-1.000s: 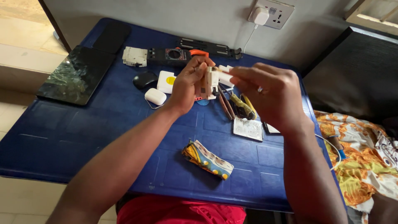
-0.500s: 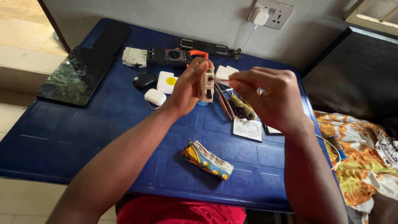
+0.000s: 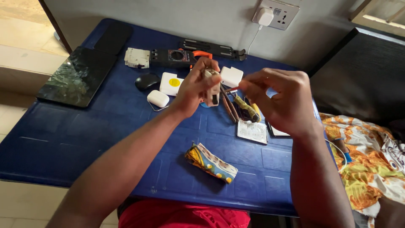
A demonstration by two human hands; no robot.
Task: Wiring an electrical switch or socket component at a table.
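My left hand (image 3: 195, 86) grips a small beige electrical part (image 3: 212, 90), held upright above the blue table (image 3: 63, 139). My right hand (image 3: 280, 101) is raised just to the right of it, fingers pinched on a thin tool (image 3: 231, 89) whose tip points at the part. Under the hands lie screwdrivers (image 3: 246, 108) and thin rods.
A black clamp meter (image 3: 175, 57), a white breaker (image 3: 137, 58), a black mouse (image 3: 147, 81), white cases (image 3: 158, 98) and a dark tablet (image 3: 78, 76) lie at the left and back. A patterned pouch (image 3: 211, 162) lies near me. A wall socket with charger (image 3: 272, 14) is behind; patterned cloth (image 3: 367, 160) at right.
The white piece that was held against the part by my right hand is gone from it; my right hand has drawn slightly right and now pinches a thin tool.
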